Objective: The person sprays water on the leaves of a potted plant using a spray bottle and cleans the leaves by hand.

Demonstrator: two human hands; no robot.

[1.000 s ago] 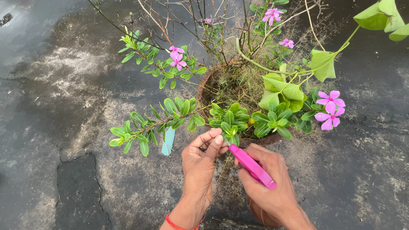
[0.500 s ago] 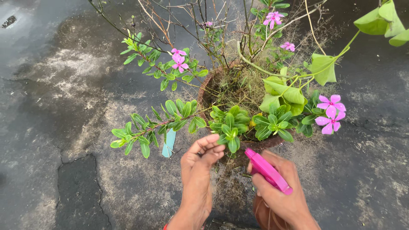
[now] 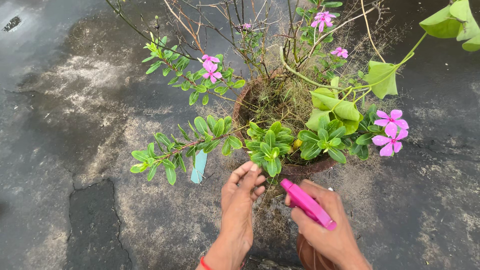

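Pink plastic forms the tool [image 3: 307,204] that we grip in our right hand [image 3: 325,227], fingers clenched around it, its tip pointing at the pot rim [image 3: 300,169]. Our left hand [image 3: 239,200] holds nothing; its loosely curled fingertips [image 3: 253,168] touch a green leaf cluster [image 3: 267,150] overhanging the rim, near a pale blue tag [image 3: 199,166].

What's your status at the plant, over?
Left hand open, fingertips at the low leaf cluster. Right hand shut on pink cutter, tip toward the pot. Leafy branch leans out to the left.
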